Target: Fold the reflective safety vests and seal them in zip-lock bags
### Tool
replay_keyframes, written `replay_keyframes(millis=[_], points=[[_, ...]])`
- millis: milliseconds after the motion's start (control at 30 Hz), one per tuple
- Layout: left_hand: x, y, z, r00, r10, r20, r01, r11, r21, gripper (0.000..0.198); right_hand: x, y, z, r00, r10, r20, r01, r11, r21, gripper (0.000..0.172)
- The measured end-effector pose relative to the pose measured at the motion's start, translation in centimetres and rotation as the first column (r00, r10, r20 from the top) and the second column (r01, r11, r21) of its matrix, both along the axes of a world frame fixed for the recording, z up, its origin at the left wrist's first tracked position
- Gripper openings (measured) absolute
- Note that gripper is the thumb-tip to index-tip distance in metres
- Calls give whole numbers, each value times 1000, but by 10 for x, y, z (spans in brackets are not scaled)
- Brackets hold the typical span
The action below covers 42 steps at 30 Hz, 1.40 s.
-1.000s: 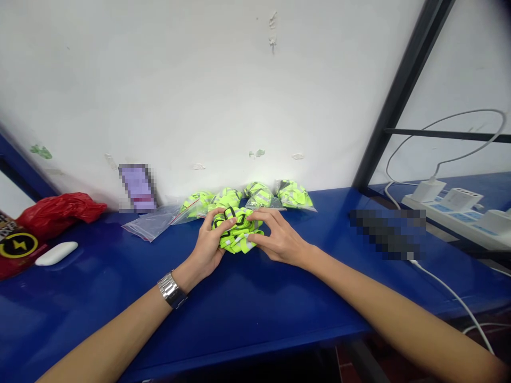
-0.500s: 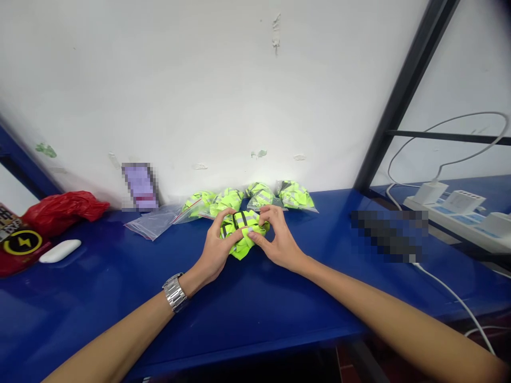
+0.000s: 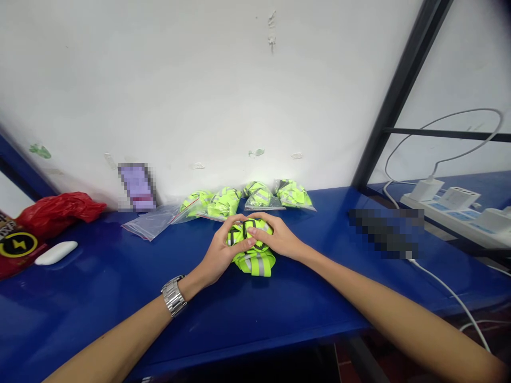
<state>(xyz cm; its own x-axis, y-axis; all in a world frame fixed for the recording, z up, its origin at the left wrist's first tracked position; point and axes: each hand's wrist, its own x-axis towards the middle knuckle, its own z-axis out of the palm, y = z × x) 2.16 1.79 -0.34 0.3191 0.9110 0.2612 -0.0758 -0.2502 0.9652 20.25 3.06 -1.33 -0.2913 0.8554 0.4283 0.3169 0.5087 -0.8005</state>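
Observation:
A bundled neon-yellow reflective vest (image 3: 255, 262) with grey stripes and black edging is gripped over the blue table. My left hand (image 3: 223, 246) wraps its left side, thumb across the front. On the other side, my right hand (image 3: 279, 236) closes round it, with its thumb pressed on top. A folded flap of the striped fabric hangs out below my thumbs. The fingers behind the bundle are partly hidden. Just beyond my hands, along the wall, lie clear bags holding similar yellow bundles, among them a bagged vest (image 3: 294, 193) at the right.
Flat clear zip bags (image 3: 149, 223) lie left of the bundles, near a blurred phone (image 3: 138, 186) leaning on the wall. A red plastic bag (image 3: 59, 213) and a white case (image 3: 56, 252) sit far left. A power strip (image 3: 459, 213) and a blurred dark object (image 3: 383, 234) are at right.
Both hands have closed further round the vest, bunching it together. The bundle has turned, and a striped flap now shows lower at the front. The view has shifted slightly.

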Motion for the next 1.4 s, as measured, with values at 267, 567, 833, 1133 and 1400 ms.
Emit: replay_keyframes(millis=[267, 567, 833, 1133, 1400], points=[[-8, 14, 11, 962, 101, 254, -10, 942, -334, 51, 12, -10, 9, 963, -7, 270, -156, 801, 579, 66], [-10, 17, 7, 962, 129, 242, -48, 947, -317, 53, 0, -12, 4, 936, -197, 291, -104, 636, 765, 11], [-5, 8, 1, 992, 100, 77, -99, 995, -26, 46, -15, -18, -3, 978, -207, 7, 174, 839, 516, 4], [-10, 8, -2, 994, 71, 84, -69, 997, -28, 45, -14, -13, -8, 994, -104, -35, 110, 935, 338, 35], [-10, 5, 0, 999, 46, 9, -46, 999, 25, 36, 2, -8, 2, 997, 70, 29, -69, 997, -20, 62]])
